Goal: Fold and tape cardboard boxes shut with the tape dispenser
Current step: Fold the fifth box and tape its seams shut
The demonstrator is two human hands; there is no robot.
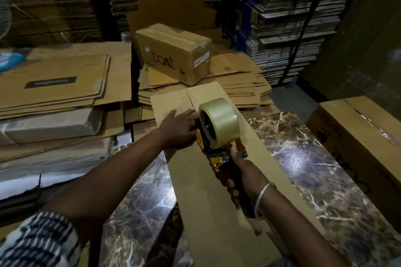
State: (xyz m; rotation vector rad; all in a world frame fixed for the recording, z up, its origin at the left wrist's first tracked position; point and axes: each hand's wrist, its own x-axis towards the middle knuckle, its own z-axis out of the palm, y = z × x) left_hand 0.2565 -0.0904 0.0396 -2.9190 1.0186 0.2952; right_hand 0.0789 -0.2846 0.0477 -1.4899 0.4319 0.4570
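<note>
A long, narrow cardboard box lies lengthwise on a dark marble table, its top flaps meeting along a centre seam. On that seam stands a yellow-and-black tape dispenser carrying a big roll of clear tape. My right hand grips the dispenser's handle from the near side. My left hand lies flat with straight fingers on the box top, just left of the roll.
A taped "boat" box sits on a pile of flattened cartons behind. More flat cartons are stacked at the left. Another brown box stands at the right. Tall stacks of cardboard sheets line the back wall.
</note>
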